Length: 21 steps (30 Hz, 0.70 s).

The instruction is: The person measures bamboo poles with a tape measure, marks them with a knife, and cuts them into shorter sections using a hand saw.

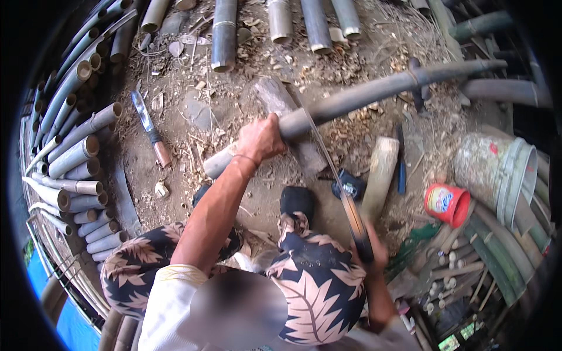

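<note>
My left hand [261, 138] is wrapped round a long bamboo pole [374, 93] and presses it down. The pole slants from near my feet up to the far right, lying across a wooden block [275, 96]. A handsaw [332, 161] crosses the pole just right of my left hand, its thin blade against the bamboo. My right hand [377, 248] is closed round the saw's dark handle, close to my right knee; some of its fingers are hidden. The pole's pale near end [219, 164] shows below my left wrist.
A large knife [143, 114] with a wooden handle lies on the dirt at left. Cut bamboo lengths [76, 158] are stacked beyond it. At right are a short bamboo piece [379, 172], a red tub [448, 203] and a dirty white bucket [492, 169]. Wood chips litter the ground.
</note>
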{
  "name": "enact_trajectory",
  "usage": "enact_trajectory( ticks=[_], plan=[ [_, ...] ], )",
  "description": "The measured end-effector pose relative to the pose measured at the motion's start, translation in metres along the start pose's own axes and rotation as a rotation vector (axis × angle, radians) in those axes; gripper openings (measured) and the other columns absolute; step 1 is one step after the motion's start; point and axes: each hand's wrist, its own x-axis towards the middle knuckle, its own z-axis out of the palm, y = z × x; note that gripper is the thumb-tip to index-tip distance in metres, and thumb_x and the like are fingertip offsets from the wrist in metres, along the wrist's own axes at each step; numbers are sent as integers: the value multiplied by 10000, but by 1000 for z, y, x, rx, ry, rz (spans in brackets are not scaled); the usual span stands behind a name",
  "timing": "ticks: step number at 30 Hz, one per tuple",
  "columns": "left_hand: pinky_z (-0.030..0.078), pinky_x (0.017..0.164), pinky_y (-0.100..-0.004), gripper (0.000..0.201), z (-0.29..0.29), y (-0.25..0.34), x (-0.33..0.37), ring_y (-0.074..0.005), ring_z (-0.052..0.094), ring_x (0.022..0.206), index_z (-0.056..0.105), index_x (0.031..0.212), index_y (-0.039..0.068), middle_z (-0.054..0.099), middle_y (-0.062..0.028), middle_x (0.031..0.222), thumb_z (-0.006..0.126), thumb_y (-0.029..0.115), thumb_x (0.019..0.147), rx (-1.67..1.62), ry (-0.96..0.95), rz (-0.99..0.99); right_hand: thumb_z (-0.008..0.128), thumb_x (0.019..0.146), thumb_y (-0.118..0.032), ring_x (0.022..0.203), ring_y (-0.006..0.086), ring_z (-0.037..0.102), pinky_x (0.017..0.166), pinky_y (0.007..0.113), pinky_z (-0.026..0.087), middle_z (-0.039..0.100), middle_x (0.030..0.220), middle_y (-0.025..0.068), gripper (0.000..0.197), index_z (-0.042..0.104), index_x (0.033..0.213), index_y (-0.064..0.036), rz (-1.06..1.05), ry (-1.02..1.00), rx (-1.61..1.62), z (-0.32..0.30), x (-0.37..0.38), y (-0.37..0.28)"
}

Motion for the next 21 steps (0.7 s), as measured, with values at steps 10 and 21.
enact_trajectory(
  ticks=[10, 21],
  plan=[
    [569, 746, -479, 477, 1, 10, 5, -417, 705, 813, 581, 978, -35, 700, -266, 866, 759, 295, 685, 6, 33, -12, 674, 770, -5, 532, 207, 588, 527, 312, 496, 653, 784, 137, 584, 577, 1345, -4, -6, 78, 313, 53, 111, -19],
    [577, 801, -468, 515, -1, 12, 5, -405, 711, 898, 588, 1036, -39, 709, -261, 948, 770, 297, 691, 17, -66, -61, 688, 756, -21, 586, 231, 644, 552, 349, 509, 664, 795, 146, 568, 585, 1310, 52, -123, 102, 106, 38, 67, 0]
  ],
)
